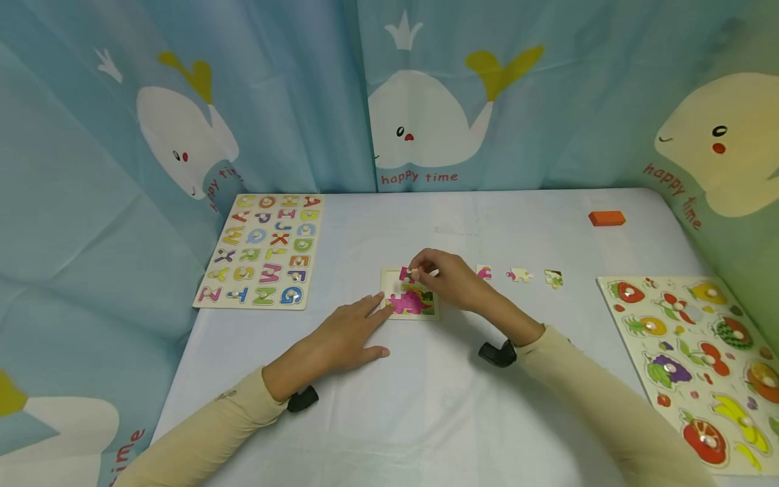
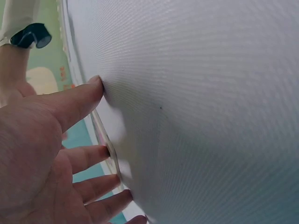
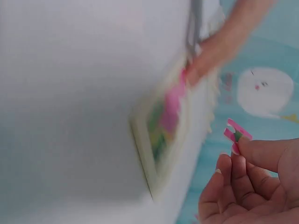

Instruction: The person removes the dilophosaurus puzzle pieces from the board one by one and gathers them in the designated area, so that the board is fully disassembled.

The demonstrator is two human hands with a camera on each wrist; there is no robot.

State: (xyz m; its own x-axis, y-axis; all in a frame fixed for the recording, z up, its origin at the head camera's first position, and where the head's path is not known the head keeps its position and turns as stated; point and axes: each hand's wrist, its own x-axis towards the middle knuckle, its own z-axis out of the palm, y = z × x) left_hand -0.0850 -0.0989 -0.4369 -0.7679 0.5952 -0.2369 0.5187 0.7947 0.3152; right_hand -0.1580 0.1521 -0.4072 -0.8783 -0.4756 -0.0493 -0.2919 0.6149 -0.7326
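**Piece (image 1: 404,273) pinched above the tray (image 1: 391,279)**

The tray sits in front of me, between my two hands, which I judge is so that both can reach it easily. Its near part carries a pink picture (image 1: 409,302), while its far left part is bare. My left hand (image 1: 349,331) lies flat at the tray's left side, most likely to keep it from sliding. Those fingers are straight and spread apart, the tips touching the tray's edge; the thumb stands well away from them, its tip on the cloth (image 1: 414,406) nearer me than the tray.

My right hand (image 1: 447,274) comes in from the tray's right. Thumb and forefinger are clamped together on the piece (pink, with a bit of green), and the other fingers curl loosely, holding nothing. I have it by one end, perhaps so that the other end stays free of my fingertips. It hangs over the tray's far part, not touching it as far as the right wrist view shows.

Right of the tray, three loose pieces (image 1: 520,275) lie in a row, spaced apart, I suppose for easy picking. The letter board (image 1: 249,307) lies well left of the tray, the fruit board (image 1: 700,399) well right; both seem set aside to leave room.
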